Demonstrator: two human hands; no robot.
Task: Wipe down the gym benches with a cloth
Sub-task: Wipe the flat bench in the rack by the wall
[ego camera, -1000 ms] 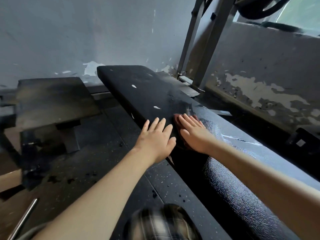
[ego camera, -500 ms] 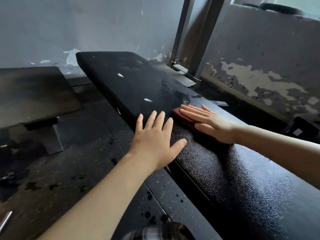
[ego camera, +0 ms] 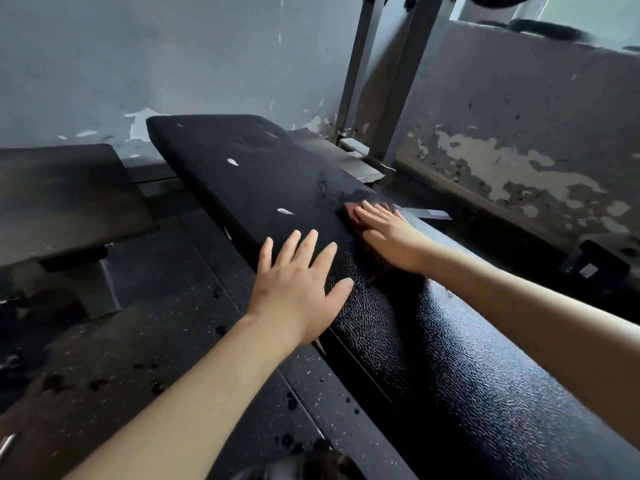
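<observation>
Head view. Cloth (ego camera: 350,212) lies flat on the bench (ego camera: 263,181), near its right edge at about mid-length. Right grip (ego camera: 391,237) sits on top of it, fingers straight and together, pressing rather than pinching. Left grip (ego camera: 298,282) lies flat with fingers spread on the bench's left side, a little nearer than the cloth. The bench's long axis runs away from the person, and the far half with flecks (ego camera: 285,212) lies ahead of the cloth — judged: the next stroke goes forward, right grip leading.

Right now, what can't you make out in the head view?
Head view only:
cloth: mostly under the right hand; size and folds hidden.
bench: near end cut off by the bottom and right edges.
rack uprights: tops cut off by the top edge.
second bench: cut by the left edge, underside in shadow.
</observation>
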